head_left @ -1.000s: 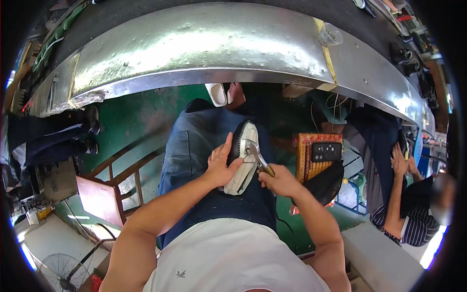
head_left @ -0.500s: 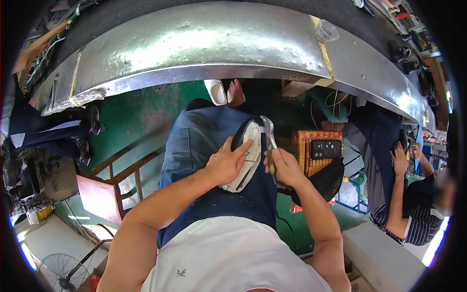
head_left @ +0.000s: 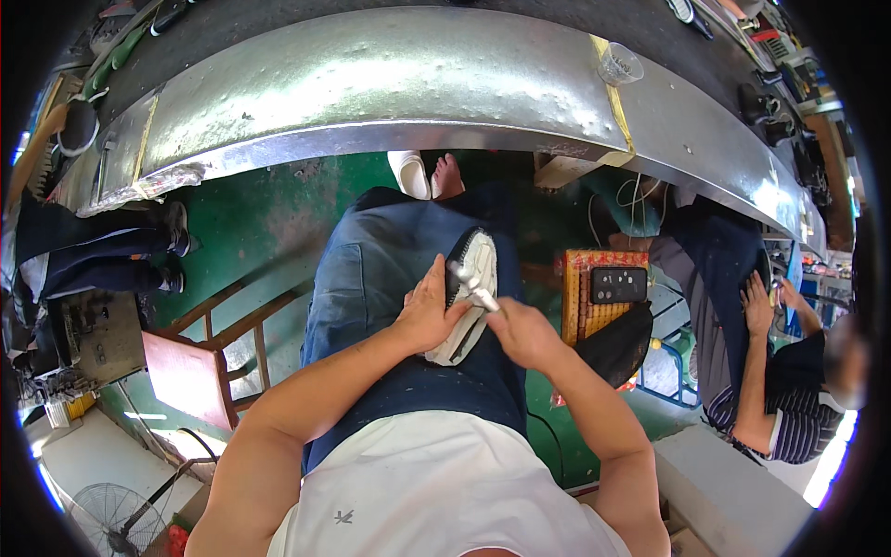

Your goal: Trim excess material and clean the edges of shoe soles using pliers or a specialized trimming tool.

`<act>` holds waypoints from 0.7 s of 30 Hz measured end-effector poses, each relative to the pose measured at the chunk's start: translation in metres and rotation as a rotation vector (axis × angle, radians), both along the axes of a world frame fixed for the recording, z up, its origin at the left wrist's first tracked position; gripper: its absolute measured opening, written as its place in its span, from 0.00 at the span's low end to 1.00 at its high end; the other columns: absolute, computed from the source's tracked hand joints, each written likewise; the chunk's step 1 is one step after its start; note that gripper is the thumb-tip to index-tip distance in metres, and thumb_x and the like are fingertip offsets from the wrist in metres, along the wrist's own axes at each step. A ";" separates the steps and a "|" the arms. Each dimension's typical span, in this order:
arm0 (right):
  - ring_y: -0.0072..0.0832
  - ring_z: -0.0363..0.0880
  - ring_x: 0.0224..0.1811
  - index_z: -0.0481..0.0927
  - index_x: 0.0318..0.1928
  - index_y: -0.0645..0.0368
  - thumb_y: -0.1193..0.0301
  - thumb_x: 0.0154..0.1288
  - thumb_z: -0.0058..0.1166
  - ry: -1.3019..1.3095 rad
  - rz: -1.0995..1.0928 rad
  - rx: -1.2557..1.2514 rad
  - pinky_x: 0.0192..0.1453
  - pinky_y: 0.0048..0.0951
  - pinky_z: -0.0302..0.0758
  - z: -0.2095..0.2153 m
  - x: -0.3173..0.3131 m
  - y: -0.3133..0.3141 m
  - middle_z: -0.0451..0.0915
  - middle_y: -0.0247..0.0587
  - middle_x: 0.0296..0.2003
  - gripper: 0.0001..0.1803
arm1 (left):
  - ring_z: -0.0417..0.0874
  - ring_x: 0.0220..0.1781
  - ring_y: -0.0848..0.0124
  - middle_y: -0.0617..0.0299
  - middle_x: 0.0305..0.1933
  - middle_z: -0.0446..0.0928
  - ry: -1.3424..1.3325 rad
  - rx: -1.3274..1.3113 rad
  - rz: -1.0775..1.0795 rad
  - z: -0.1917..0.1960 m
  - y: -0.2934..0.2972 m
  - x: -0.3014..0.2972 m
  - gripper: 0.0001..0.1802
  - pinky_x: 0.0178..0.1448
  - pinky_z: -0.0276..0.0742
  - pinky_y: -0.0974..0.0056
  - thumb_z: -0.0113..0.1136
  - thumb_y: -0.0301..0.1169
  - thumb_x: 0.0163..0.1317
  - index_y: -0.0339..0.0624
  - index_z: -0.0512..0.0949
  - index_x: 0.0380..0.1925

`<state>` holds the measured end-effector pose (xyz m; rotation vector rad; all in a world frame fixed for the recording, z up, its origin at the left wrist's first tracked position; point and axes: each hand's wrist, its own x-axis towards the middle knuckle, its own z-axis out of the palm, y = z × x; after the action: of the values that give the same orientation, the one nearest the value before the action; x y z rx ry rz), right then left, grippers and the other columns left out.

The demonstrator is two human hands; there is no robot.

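We have a shoe (head_left: 464,327) lying underside-up on our lap (head_left: 371,306), off-white with a black left edge, its far end angled slightly right. Over its middle slants a silvery metal hand tool (head_left: 475,286), blurred; whether they touch, we cannot tell.

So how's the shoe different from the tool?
The shoe is wide, pale and dark; the tool is slim and silvery. The shoe lies bottom up on the lap, while the tool is gripped in the right hand. The shoe looks sharper; the tool is blurry.
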<state>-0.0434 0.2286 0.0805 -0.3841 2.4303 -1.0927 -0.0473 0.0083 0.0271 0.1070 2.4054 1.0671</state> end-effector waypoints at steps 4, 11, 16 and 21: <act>0.63 0.81 0.43 0.76 0.47 0.67 0.56 0.78 0.47 -0.194 0.023 0.155 0.48 0.57 0.76 0.002 0.012 0.011 0.82 0.66 0.36 0.22 | 0.48 0.83 0.42 0.30 0.80 0.46 -0.090 0.013 -0.113 0.017 -0.010 -0.006 0.58 0.83 0.49 0.51 0.61 0.46 0.69 0.29 0.30 0.78; 0.62 0.81 0.44 0.76 0.46 0.65 0.55 0.78 0.47 -0.198 0.032 0.167 0.48 0.56 0.76 0.013 0.023 0.007 0.83 0.64 0.36 0.22 | 0.32 0.86 0.44 0.35 0.83 0.31 -0.192 0.347 -0.194 0.000 -0.048 0.020 0.63 0.85 0.34 0.52 0.67 0.38 0.64 0.35 0.25 0.78; 0.58 0.82 0.42 0.76 0.48 0.64 0.58 0.77 0.49 -0.131 0.135 0.143 0.47 0.51 0.78 0.006 0.045 0.001 0.83 0.58 0.40 0.19 | 0.34 0.86 0.44 0.35 0.83 0.34 -0.162 0.380 -0.181 -0.012 -0.046 0.021 0.63 0.85 0.37 0.53 0.68 0.37 0.62 0.35 0.27 0.78; 0.42 0.86 0.35 0.76 0.47 0.65 0.55 0.80 0.47 -0.401 -0.144 -0.046 0.41 0.40 0.80 -0.019 0.063 0.022 0.84 0.49 0.37 0.22 | 0.64 0.77 0.44 0.30 0.75 0.60 -0.073 0.287 -0.090 0.000 -0.019 -0.031 0.53 0.77 0.62 0.53 0.69 0.43 0.62 0.29 0.49 0.77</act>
<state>0.0193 0.2506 0.0612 0.0021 2.1031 -1.1606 -0.0785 -0.0107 0.0275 0.2672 2.1487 1.3432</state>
